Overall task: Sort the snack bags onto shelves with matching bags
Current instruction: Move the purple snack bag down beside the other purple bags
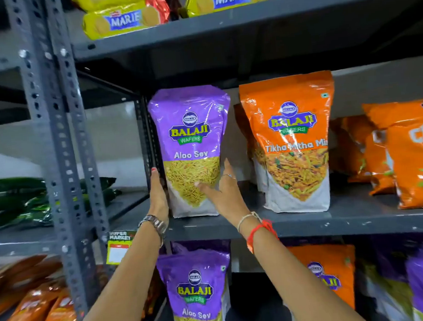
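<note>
A purple Aloo Sev bag (191,136) stands upright at the left end of the middle shelf (311,222). My left hand (157,197) is pressed flat against the bag's left side. My right hand (223,189) holds the lower right of the bag, thumb across its front and fingers behind its right edge. To its right stands an orange Tikha Mitha Mix bag (292,143), a narrow gap apart. On the shelf below stand another purple Aloo Sev bag (197,295) and an orange Balaji bag (333,275) partly hidden by my right forearm.
Orange crinkled snack bags (407,155) fill the right of the middle shelf. Yellow Marie biscuit packs (123,17) lie on the top shelf. A perforated grey upright (60,147) stands left of the bag. Dark green bags (18,200) and orange bags (40,313) fill the left rack.
</note>
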Demonstrator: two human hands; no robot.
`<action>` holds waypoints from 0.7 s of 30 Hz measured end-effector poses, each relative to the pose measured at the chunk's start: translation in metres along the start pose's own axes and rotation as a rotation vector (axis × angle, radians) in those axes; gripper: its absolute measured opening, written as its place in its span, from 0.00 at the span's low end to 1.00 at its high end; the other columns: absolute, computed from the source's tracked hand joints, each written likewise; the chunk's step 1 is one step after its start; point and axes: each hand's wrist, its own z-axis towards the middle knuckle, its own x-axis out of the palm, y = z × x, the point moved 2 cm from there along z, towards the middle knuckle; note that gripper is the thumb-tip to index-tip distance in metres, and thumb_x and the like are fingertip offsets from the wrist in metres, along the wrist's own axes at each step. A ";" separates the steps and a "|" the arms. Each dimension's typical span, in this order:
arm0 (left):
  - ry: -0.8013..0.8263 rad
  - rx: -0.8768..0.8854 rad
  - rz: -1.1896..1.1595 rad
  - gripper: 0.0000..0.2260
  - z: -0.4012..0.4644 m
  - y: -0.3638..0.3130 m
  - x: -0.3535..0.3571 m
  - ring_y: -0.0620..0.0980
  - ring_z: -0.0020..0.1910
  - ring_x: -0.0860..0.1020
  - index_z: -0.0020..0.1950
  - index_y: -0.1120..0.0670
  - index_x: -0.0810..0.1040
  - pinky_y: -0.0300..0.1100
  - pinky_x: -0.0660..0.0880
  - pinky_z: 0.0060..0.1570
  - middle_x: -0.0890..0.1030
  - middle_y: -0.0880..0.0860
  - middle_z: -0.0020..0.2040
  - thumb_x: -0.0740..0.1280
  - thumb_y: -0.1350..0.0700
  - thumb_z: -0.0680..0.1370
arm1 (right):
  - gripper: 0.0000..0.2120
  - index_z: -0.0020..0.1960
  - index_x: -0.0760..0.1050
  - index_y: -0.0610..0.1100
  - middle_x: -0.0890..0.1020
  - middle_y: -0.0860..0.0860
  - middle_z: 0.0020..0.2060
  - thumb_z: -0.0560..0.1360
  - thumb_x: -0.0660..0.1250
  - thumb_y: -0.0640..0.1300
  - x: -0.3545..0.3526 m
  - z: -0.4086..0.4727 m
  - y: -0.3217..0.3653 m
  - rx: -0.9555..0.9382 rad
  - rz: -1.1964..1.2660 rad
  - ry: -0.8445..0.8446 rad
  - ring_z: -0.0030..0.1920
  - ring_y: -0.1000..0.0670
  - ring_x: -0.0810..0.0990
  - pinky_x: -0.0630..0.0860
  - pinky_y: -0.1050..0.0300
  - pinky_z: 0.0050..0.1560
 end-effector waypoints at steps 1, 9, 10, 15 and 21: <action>0.050 -0.077 -0.061 0.26 -0.002 0.002 0.003 0.52 0.52 0.80 0.60 0.55 0.75 0.50 0.72 0.61 0.76 0.60 0.64 0.49 0.39 0.78 | 0.49 0.75 0.54 0.43 0.69 0.46 0.71 0.63 0.74 0.59 0.004 0.004 -0.003 0.020 -0.001 -0.023 0.71 0.46 0.68 0.63 0.53 0.74; 0.201 -0.209 -0.025 0.23 -0.010 -0.001 0.009 0.52 0.50 0.81 0.64 0.56 0.73 0.44 0.77 0.49 0.78 0.58 0.61 0.53 0.43 0.78 | 0.39 0.68 0.61 0.44 0.78 0.45 0.63 0.66 0.74 0.60 -0.005 0.003 -0.005 0.191 -0.094 0.060 0.64 0.41 0.76 0.73 0.46 0.62; 0.181 -0.196 0.002 0.22 -0.012 -0.001 0.007 0.53 0.53 0.80 0.63 0.55 0.75 0.47 0.75 0.55 0.78 0.58 0.62 0.56 0.43 0.77 | 0.38 0.67 0.62 0.45 0.78 0.45 0.62 0.66 0.74 0.59 -0.005 0.002 -0.005 0.193 -0.095 0.063 0.63 0.41 0.77 0.73 0.47 0.60; 0.185 -0.138 0.157 0.20 -0.042 -0.011 -0.004 0.55 0.56 0.80 0.58 0.53 0.78 0.50 0.72 0.62 0.82 0.55 0.56 0.68 0.45 0.70 | 0.41 0.70 0.58 0.45 0.78 0.45 0.62 0.67 0.75 0.57 -0.017 -0.017 0.010 0.192 -0.050 0.047 0.63 0.41 0.76 0.71 0.49 0.60; 0.202 -0.031 0.248 0.28 -0.103 -0.035 -0.017 0.53 0.46 0.82 0.59 0.55 0.75 0.44 0.77 0.40 0.83 0.56 0.54 0.74 0.44 0.63 | 0.51 0.70 0.58 0.53 0.79 0.49 0.62 0.55 0.76 0.67 -0.032 -0.051 0.026 0.125 -0.052 0.050 0.64 0.44 0.77 0.72 0.40 0.65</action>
